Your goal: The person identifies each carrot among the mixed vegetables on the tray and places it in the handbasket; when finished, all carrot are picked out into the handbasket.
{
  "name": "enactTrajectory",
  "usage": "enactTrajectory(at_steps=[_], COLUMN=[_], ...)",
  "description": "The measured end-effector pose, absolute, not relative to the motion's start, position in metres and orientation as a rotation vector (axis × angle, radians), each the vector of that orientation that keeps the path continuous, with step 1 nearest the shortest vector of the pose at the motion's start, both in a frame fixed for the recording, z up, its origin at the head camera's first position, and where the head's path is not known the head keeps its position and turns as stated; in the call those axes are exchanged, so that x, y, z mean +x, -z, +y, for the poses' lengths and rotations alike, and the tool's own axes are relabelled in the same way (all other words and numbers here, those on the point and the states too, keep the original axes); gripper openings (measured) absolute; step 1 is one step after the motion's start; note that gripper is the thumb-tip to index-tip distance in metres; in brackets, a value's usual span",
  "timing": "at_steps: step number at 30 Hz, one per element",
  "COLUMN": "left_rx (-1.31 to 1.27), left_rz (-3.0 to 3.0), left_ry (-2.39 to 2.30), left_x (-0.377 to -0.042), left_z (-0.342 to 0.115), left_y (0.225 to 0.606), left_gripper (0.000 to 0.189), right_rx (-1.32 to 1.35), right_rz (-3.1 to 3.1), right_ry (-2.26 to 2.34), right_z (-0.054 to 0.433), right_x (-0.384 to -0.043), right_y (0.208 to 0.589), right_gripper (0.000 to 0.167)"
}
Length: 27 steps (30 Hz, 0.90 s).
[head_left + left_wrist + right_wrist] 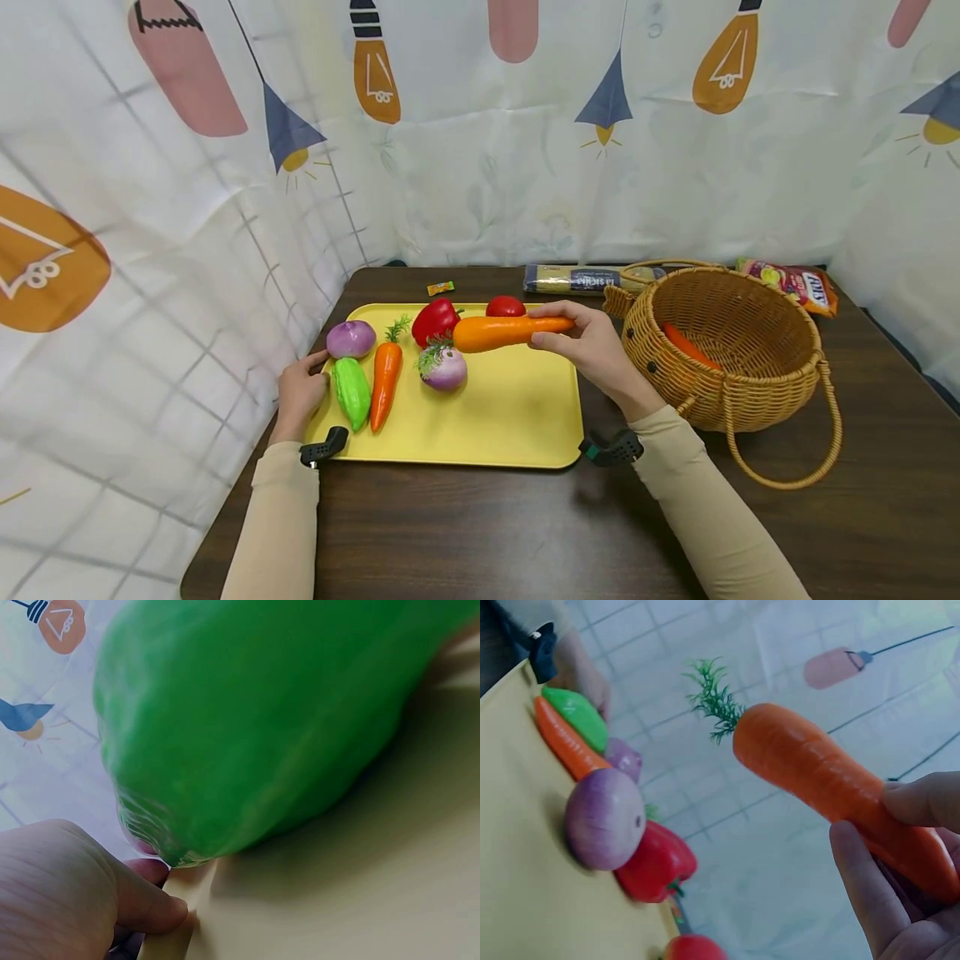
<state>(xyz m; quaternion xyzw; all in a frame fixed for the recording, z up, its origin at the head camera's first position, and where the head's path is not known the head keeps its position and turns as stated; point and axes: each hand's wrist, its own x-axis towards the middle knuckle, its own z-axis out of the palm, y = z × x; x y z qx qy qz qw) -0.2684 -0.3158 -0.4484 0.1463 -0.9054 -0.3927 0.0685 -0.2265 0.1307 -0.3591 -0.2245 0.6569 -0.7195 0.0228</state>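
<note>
My right hand [592, 342] holds an orange carrot [502, 331] by its narrow end, above the yellow tray [517, 417]. In the right wrist view, thumb and fingers pinch this carrot [817, 769], its green leafy top pointing away. My left hand [302, 393] grips the tray's left rim, thumb on the inner side in the left wrist view. Beside that hand lie a green bumpy vegetable [351, 392] and a purple onion [350, 339]. Another carrot [386, 379], a red bell pepper [435, 322], a purple-white onion [447, 371] and a tomato [505, 306] also lie on the tray.
A wicker basket [675, 400] with an orange-red carrot [686, 346] inside stands right of the tray, its handle hanging toward me. Behind are a pasta packet [573, 279], a snack bag [798, 283] and a small orange wrapper [440, 288]. A patterned curtain [480, 183] hangs around the table.
</note>
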Motion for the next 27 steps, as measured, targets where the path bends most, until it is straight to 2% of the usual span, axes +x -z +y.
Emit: enactTrajectory(at_steps=[14, 21, 27], left_rx=[0.451, 0.445, 0.429], left_rz=[-2.724, -2.725, -2.722], left_ry=[1.19, 1.167, 1.171], left_x=[-0.27, -0.27, -0.27], left_z=[-0.317, -0.317, -0.319], left_y=[0.451, 0.452, 0.453], left_gripper=[0.051, 0.051, 0.052], right_rx=[-0.682, -0.661, -0.615], right_rz=[2.403, 2.442, 2.232], right_ry=[2.224, 2.311, 2.548], right_z=[0.151, 0.172, 0.194], right_x=[-0.207, -0.202, -0.199], right_y=[0.324, 0.314, 0.307], right_gripper=[0.035, 0.033, 0.034])
